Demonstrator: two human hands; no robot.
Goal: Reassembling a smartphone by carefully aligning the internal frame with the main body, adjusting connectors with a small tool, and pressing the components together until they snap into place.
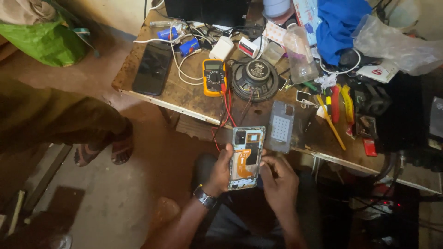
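My left hand (220,171), with a watch on its wrist, grips an opened phone (246,157) by its left edge, held upright over my lap. The phone's back is off, showing a battery, an orange flex strip and the camera module. My right hand (278,180) rests against the phone's right edge, fingers curled onto it. The phone's removed back cover (280,127) lies on the wooden workbench (180,94) just above my hands.
On the bench lie a yellow multimeter (214,77) with red leads, a round speaker (255,78), a dark phone (152,68), a clear plastic bottle (300,53), chargers and hand tools (337,106). Another person's sandalled feet (105,150) stand at left.
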